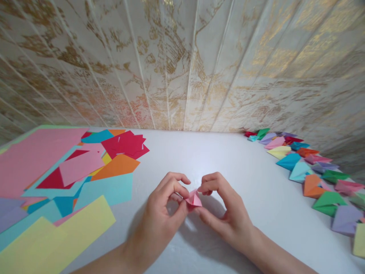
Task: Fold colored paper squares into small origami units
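A small folded pink paper piece (194, 198) is held just above the white table (216, 160), between both hands. My left hand (162, 213) pinches its left side with thumb and curled fingers. On the piece's right side, my right hand (225, 209) grips with thumb below and forefinger bent over the top. Both hands are closed on the paper. The part of the piece inside the fingers is hidden.
Loose coloured paper sheets (57, 179) in pink, red, orange, teal and yellow cover the table's left side. A row of several finished folded paper shapes (310, 171) runs along the right edge. A patterned wall (182, 64) stands close behind.
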`<state>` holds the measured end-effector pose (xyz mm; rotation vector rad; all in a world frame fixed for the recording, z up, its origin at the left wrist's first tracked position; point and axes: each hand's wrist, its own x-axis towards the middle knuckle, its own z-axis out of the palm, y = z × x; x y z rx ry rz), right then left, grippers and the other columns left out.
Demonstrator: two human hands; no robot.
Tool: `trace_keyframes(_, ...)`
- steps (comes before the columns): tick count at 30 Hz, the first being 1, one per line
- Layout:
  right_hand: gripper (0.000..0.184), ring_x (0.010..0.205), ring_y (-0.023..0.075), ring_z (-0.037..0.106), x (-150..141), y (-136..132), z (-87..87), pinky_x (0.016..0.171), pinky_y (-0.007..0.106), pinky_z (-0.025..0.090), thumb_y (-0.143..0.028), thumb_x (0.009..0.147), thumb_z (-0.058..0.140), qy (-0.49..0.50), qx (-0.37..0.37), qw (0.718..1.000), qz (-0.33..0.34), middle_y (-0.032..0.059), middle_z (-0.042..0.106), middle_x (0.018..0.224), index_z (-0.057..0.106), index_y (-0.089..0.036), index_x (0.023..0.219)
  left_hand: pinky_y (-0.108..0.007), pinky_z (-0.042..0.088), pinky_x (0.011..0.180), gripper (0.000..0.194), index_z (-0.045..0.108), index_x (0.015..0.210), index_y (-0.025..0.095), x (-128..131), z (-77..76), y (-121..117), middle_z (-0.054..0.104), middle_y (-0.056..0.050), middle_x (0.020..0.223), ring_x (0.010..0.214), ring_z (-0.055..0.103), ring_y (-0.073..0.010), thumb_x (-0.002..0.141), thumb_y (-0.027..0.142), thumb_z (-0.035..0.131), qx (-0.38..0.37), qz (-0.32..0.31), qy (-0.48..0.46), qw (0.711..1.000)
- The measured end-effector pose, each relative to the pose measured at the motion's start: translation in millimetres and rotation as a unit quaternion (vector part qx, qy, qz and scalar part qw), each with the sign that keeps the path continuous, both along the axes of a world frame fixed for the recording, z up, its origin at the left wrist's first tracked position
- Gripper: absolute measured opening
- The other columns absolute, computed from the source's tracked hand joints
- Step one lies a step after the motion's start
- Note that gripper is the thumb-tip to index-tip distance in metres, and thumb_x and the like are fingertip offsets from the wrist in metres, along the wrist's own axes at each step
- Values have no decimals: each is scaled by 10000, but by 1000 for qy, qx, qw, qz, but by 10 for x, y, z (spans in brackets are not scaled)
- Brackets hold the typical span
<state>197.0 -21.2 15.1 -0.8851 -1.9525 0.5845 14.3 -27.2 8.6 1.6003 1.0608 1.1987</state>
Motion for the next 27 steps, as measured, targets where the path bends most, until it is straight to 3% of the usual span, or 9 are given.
trace_keyframes(5,212,825,175,581,2,-7,-14,697,288,494,-37,873,503,2,8,1000,18,39,560,907,566,-224,950,-227,509,806,154,596,838,228,18,-5,-31,596,-24,1069,1041,616,-166,883,82,574,-21,-13,-14,1000)
trace_keyframes(12,274,852,176,593,-2,-9,-16,719,282,503,-5,849,485,15,-2,998,56,42,573,920,571,-224,990,-253,517,855,98,586,1042,272,19,-16,-35,621,-6,1088,976,634,-154,957,226,584,-75,-21,-50,996)
trace_keyframes(20,324,872,163,567,28,13,-15,739,272,479,28,870,457,39,-5,998,55,38,547,946,609,-231,992,-255,516,918,228,611,1093,296,-18,-19,-26,555,-9,1231,1150,583,-170,940,131,572,-34,-77,-29,996)
trace_keyframes(27,323,867,155,549,30,18,-43,763,283,450,18,882,484,88,-64,992,55,10,535,924,637,-256,958,-256,475,958,176,647,1015,300,-59,43,-15,573,-7,1202,1220,526,-186,902,166,664,-22,-102,-7,994)
